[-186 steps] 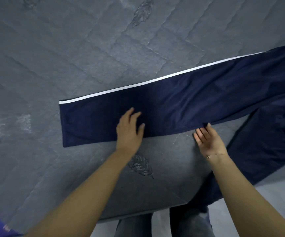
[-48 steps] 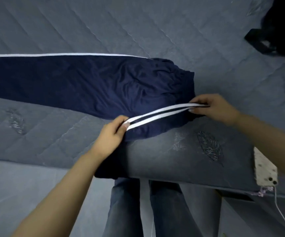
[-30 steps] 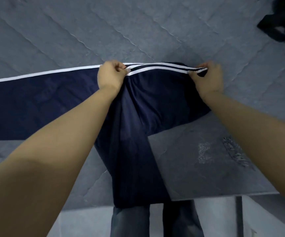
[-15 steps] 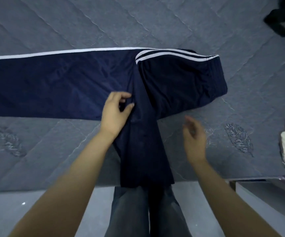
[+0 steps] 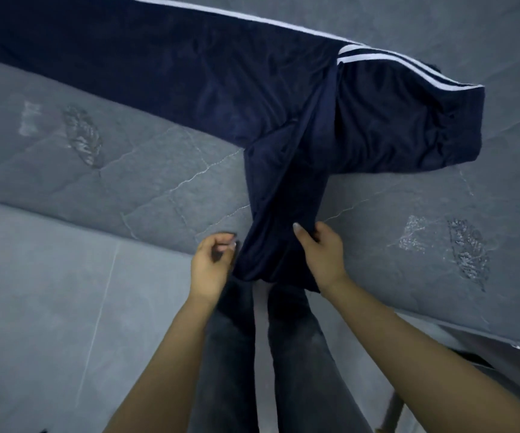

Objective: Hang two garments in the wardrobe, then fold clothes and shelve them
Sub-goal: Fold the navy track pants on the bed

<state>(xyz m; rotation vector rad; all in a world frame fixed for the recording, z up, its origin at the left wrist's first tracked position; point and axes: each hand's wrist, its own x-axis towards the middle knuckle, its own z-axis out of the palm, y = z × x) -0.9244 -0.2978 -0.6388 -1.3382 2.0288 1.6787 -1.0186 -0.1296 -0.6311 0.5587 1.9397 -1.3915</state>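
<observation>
Navy track pants [image 5: 215, 73] lie on the mattress [image 5: 102, 157], one leg trailing over its edge; the right hand [image 5: 321, 254] pinches that leg, the left hand [image 5: 212, 264] hovers loosely curled, holding nothing; best lift the leg by both edges, aligning stripes

One pair of navy track trousers [image 5: 283, 98] lies across the upper half of the frame on one grey quilted mattress [image 5: 127, 170]. Two white stripes [image 5: 408, 70] run along its upper right edge. Two hands, left hand [image 5: 210, 267] and right hand [image 5: 322, 254], sit at lower centre.
</observation>
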